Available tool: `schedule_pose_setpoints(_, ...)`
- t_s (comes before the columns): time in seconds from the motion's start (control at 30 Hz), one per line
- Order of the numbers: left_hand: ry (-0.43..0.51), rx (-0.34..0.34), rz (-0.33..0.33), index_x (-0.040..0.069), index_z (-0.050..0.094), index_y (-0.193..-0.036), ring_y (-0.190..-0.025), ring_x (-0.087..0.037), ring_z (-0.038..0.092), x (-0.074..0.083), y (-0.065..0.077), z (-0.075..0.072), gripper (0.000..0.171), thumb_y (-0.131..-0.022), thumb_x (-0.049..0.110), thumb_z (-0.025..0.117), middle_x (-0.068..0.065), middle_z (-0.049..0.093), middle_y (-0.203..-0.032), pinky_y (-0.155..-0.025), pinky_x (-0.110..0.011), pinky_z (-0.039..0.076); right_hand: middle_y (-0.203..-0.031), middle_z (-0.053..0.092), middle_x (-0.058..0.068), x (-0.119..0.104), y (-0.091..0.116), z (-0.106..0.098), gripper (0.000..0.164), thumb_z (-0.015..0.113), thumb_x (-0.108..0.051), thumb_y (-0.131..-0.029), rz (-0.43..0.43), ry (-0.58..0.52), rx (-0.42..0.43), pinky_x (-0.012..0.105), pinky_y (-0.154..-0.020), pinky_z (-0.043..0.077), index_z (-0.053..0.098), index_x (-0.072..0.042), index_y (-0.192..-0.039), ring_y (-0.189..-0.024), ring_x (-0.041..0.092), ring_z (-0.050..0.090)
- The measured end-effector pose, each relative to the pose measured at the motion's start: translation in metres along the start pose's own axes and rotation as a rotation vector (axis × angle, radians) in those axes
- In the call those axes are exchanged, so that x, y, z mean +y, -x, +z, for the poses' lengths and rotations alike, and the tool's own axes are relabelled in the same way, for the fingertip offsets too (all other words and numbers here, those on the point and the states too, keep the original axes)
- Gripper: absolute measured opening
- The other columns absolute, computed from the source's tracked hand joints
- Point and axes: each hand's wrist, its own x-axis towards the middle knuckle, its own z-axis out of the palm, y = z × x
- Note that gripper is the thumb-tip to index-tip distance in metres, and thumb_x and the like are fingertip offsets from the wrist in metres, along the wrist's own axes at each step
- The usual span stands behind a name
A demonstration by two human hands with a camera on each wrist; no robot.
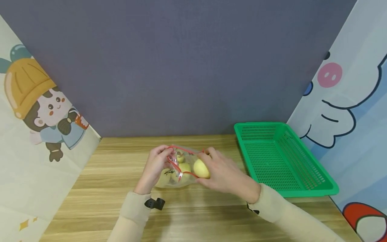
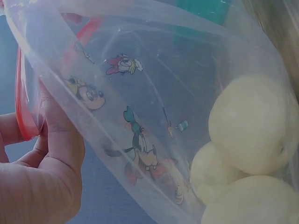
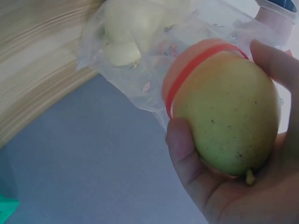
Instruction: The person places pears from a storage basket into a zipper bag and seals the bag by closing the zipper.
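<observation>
A clear zip bag (image 1: 193, 153) with red zip edges and cartoon prints stands over the wooden table, its mouth spread apart. My left hand (image 1: 153, 165) pinches the bag's left rim at the red zip strip (image 2: 25, 112). Several pale yellow pears (image 2: 254, 123) lie at the bottom of the bag, seen through the plastic. In my right hand (image 1: 223, 173) is another yellow-green pear (image 3: 229, 114), speckled and with a short stem toward the palm. Fingers and thumb wrap its sides. The far end of this pear is at the bag's mouth, partly behind the red rim.
A green perforated plastic basket (image 1: 272, 161) stands on the right of the wooden table (image 1: 121, 174). A grey-blue panel (image 1: 169, 74) rises behind the table. Cartoon-printed sheets hang on both sides.
</observation>
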Motion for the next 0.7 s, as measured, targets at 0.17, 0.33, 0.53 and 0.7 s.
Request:
schedule_pose_setpoints(0.17, -0.003, 0.008, -0.001, -0.015, 0.059, -0.101, -0.059, -0.017, 0.062, -0.0002, 0.0002, -0.0007, 0.026, -0.104, 0.009, 0.052, -0.009, 0.062, -0.077, -0.053, -0.028, 0.057, -0.117, 0.055, 0.008, 0.0002, -0.0001, 0.0005, 0.079, 0.086, -0.052, -0.075, 0.000, 0.021, -0.013, 0.026, -0.060, 0.050, 0.058, -0.016, -0.140, -0.089, 0.016, 0.055)
schedule_pose_setpoints(0.33, -0.015, 0.018, -0.005, -0.016, 0.060, -0.101, -0.060, -0.017, 0.061, -0.0008, 0.0002, -0.0007, 0.026, -0.104, 0.009, 0.053, -0.009, 0.062, -0.079, -0.055, -0.029, 0.058, -0.117, 0.055, 0.008, 0.0007, -0.0005, 0.0000, 0.077, 0.087, -0.053, -0.076, -0.016, 0.029, 0.006, 0.027, -0.061, 0.051, 0.060, -0.012, -0.136, -0.091, 0.017, 0.056)
schedule_pose_setpoints(0.53, -0.046, 0.030, -0.017, -0.014, 0.060, -0.101, -0.060, -0.015, 0.058, -0.0019, 0.0001, -0.0008, 0.024, -0.103, 0.009, 0.054, -0.010, 0.062, -0.082, -0.055, -0.026, 0.057, -0.115, 0.058, 0.006, 0.0025, -0.0001, -0.0040, 0.064, 0.084, -0.047, -0.082, -0.039, 0.028, 0.032, 0.031, -0.062, 0.056, 0.063, -0.009, -0.128, -0.097, 0.020, 0.059)
schedule_pose_setpoints(0.7, -0.043, 0.023, -0.029, -0.015, 0.059, -0.102, -0.059, -0.014, 0.059, -0.0023, 0.0004, -0.0011, 0.025, -0.103, 0.010, 0.054, -0.010, 0.063, -0.081, -0.054, -0.025, 0.056, -0.115, 0.064, 0.004, 0.0069, -0.0026, -0.0056, 0.046, 0.076, -0.035, -0.091, -0.047, -0.010, 0.020, 0.038, -0.072, 0.059, 0.065, -0.009, -0.128, -0.104, 0.023, 0.063)
